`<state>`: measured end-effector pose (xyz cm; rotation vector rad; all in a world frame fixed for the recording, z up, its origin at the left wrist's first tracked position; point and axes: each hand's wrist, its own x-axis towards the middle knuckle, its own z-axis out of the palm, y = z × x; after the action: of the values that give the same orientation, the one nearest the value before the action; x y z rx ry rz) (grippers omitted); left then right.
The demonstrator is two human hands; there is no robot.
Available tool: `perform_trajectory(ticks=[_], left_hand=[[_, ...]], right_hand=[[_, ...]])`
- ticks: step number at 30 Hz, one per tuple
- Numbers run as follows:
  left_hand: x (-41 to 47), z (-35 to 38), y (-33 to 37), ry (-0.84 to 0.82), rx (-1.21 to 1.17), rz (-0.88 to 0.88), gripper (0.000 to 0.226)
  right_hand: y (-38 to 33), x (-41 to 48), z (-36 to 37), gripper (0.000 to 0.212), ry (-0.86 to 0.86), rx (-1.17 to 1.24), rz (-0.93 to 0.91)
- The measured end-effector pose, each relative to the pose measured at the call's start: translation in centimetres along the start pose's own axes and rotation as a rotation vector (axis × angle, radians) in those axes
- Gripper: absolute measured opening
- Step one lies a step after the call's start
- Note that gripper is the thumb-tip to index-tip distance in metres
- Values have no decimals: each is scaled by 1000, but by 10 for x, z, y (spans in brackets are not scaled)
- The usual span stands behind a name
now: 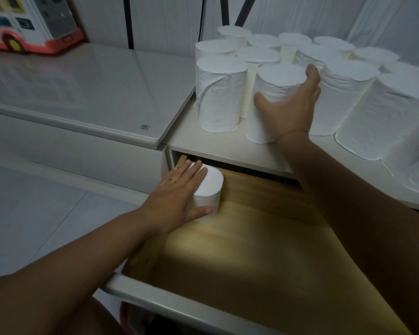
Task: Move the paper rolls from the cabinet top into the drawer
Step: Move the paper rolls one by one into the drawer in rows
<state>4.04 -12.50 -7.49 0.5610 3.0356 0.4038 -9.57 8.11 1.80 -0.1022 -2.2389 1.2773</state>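
Toy bus (32,22) at ten o'clock. Inside drawer (264,238): one roll (209,189), gripped by left hand (177,201). Cabinet-top roll (278,81) at one, clasped by right hand (290,105).

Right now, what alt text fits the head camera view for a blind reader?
A person's left hand holds one white paper roll upright in the back left corner of an open wooden drawer. Their right hand grasps the front roll among many more crowded on the cabinet top above.

Cabinet top (203,143): white, crowded with upright paper rolls (219,93). Open drawer (264,238) below: wooden floor, one roll (211,187) upright, back-left corner.
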Motion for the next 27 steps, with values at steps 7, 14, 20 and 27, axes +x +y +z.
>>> perform_trajectory(ticks=[7, 14, 20, 27], left_hand=[[0, 0, 0, -8, -5, -3, 88], [0, -1, 2, -26, -19, -14, 93], [1, -1, 2, -23, -6, -15, 93], [0, 0, 2, -20, -7, -10, 93]], right_hand=[[5, -71, -67, 102, -255, 258, -118], [31, -138, -107, 115, -602, 162, -349], [85, -158, -81, 100, -736, 48, -243], [106, -158, -64, 96, -712, 54, -223]])
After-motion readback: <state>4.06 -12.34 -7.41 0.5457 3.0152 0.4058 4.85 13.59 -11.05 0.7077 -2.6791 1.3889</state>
